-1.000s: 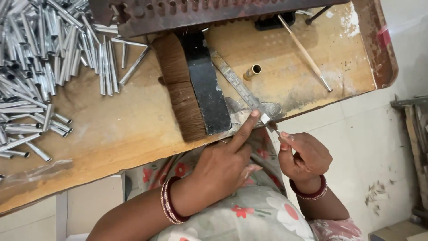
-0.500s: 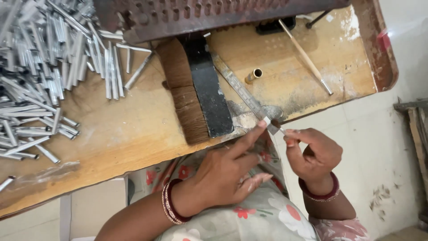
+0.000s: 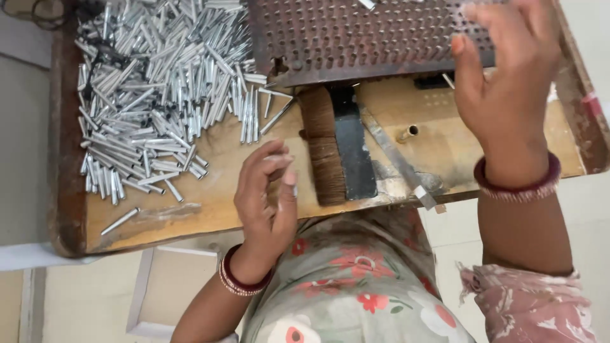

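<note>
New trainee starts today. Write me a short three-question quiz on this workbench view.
1. True or false: the right hand is raised over the perforated plate.
2. Which lies right of the brush? A) the pile of metal tubes B) the flat metal strip C) the left hand
3. Fill in: each wrist wears dark red ____.

Key
1. True
2. B
3. bangles

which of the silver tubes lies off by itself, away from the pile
The lone silver tube near the tray's lower left edge, lying slanted on bare wood, left of the left hand, below the pile.
</note>
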